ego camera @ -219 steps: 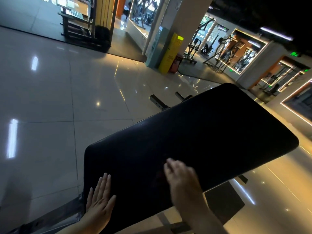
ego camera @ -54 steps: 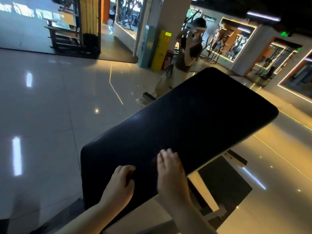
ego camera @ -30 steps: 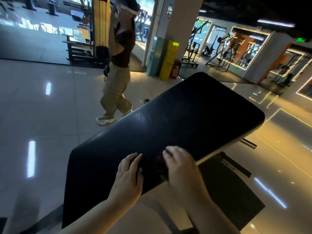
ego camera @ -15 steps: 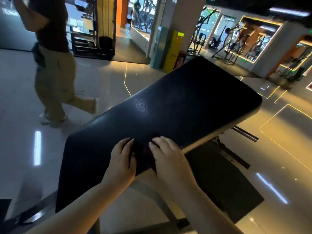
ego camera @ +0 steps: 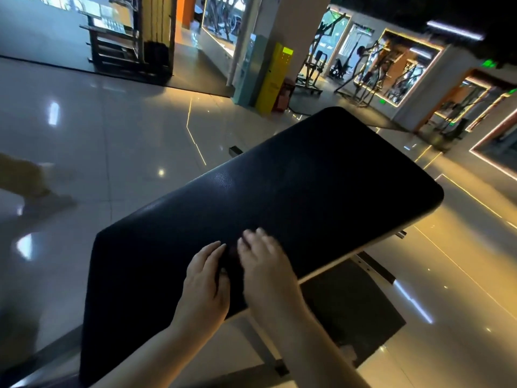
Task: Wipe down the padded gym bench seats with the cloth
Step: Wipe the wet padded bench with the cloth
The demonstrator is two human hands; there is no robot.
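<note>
Working the near edge of the black bench pad with both hands. Right hand flat, fingers straight, motion-blurred, pressing on the dark cloth bunched between the hands on the pad. Left hand touching the cloth's left side, fingers near-straight; pinching or just pressing, cannot tell. Could drop the cloth off the near lip: small, bunched, close to the edge. Could also miss the far end with short strokes. Versus half a second ago: same hand spot, passer-by almost gone at left, just a leg and shoe.
</note>
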